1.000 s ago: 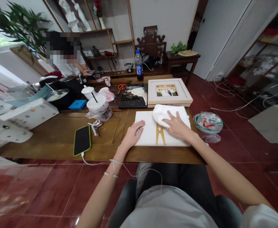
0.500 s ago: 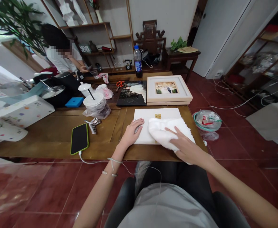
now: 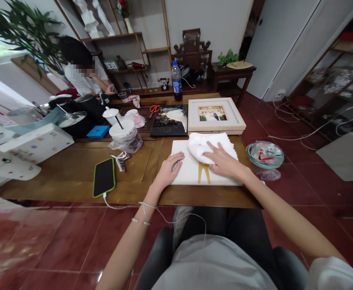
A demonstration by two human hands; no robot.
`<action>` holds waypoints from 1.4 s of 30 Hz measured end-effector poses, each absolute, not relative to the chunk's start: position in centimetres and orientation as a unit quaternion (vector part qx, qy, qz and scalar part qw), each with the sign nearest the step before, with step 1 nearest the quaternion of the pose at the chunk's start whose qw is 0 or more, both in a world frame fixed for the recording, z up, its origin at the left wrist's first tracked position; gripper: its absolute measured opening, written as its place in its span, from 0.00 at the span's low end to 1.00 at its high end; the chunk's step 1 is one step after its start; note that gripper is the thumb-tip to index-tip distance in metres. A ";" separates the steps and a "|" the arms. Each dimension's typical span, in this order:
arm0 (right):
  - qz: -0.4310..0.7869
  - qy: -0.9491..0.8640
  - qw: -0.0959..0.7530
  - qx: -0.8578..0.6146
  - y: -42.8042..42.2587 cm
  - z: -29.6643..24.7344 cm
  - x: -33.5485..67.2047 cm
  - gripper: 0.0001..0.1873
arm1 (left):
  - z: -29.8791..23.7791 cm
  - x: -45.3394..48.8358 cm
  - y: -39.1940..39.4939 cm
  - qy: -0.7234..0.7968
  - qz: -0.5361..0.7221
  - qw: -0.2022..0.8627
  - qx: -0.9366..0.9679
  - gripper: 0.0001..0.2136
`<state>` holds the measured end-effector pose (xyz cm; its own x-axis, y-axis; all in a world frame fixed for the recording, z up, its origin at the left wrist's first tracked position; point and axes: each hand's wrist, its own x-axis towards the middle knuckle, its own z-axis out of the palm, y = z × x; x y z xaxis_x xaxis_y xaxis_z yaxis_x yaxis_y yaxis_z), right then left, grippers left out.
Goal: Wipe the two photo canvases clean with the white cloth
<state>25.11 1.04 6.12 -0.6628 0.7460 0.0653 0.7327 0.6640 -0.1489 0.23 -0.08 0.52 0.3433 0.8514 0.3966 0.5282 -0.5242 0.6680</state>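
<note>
A flat white board (image 3: 184, 177) with a gold-coloured design (image 3: 204, 174) lies near the table's front edge. My left hand (image 3: 170, 168) rests on its left side, fingers stretched out and holding nothing. Bunched on the upper right part of the board is a white towel (image 3: 199, 146), and my right hand (image 3: 223, 159) grips it from above, pressing it down. The towel and hand hide part of the design. Just beyond lie a pale picture frame (image 3: 239, 117) with a couple's photo and a dark picture panel (image 3: 164, 125).
Left of the board are a charging phone (image 3: 104, 178), a crumpled silver piece (image 3: 122, 161) and a lidded cup with a straw (image 3: 123, 131). Orange-handled scissors (image 3: 154, 109) and a bottle (image 3: 176, 82) stand farther back. A person (image 3: 84, 78) sits at the far left. A basket (image 3: 263, 155) is on the floor.
My right hand has pushed the towel away from me, up the board, uncovering the lower part of the gold design. My left hand has stayed in place. The view has shifted slightly.
</note>
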 end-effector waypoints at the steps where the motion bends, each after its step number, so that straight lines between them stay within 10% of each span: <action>1: 0.058 -0.913 0.052 -0.401 0.1 6.2 25.0 0.31 | 0.5 0.2 -0.1 0.436 0.372 0.217 0.790 0.13; 42: 0.065 -0.878 0.059 -0.471 -7.9 7.1 21.3 0.22 | 0.8 0.4 -0.2 0.439 0.370 0.216 0.790 0.13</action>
<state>21.28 -7.92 7.05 -0.5493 0.8346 0.0419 0.8192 0.5477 -0.1702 0.41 -0.22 0.84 0.3401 0.8534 0.3949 0.5341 -0.5210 0.6658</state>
